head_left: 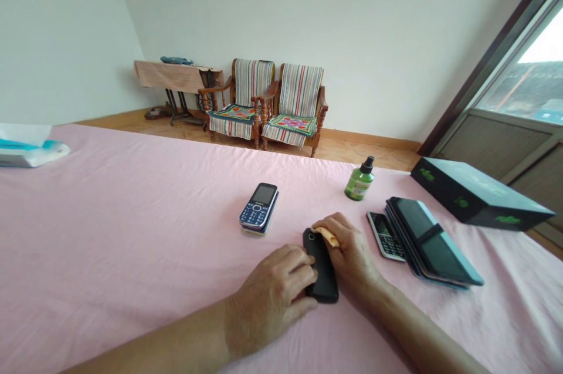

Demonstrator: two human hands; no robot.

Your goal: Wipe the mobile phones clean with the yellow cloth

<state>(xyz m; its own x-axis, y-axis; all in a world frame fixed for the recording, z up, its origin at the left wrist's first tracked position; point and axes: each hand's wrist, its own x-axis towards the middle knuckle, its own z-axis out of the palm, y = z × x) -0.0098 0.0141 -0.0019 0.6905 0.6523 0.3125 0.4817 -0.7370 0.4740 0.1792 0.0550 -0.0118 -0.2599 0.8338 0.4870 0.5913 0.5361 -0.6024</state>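
My left hand lies over a black mobile phone, its fingers gripping the phone, which lies face down on the pink sheet. My right hand pinches a small yellow cloth against the phone's top end. To the left of my hands lies a navy keypad phone, resting on another device whose edge barely shows. Beyond my right hand are a silver-and-black keypad phone and a tablet in a dark teal-edged case.
A green spray bottle and a black box stand on the pink-sheeted bed. A tissue pack lies at the far left. Two striped wooden armchairs stand beyond, by a cloth-covered table.
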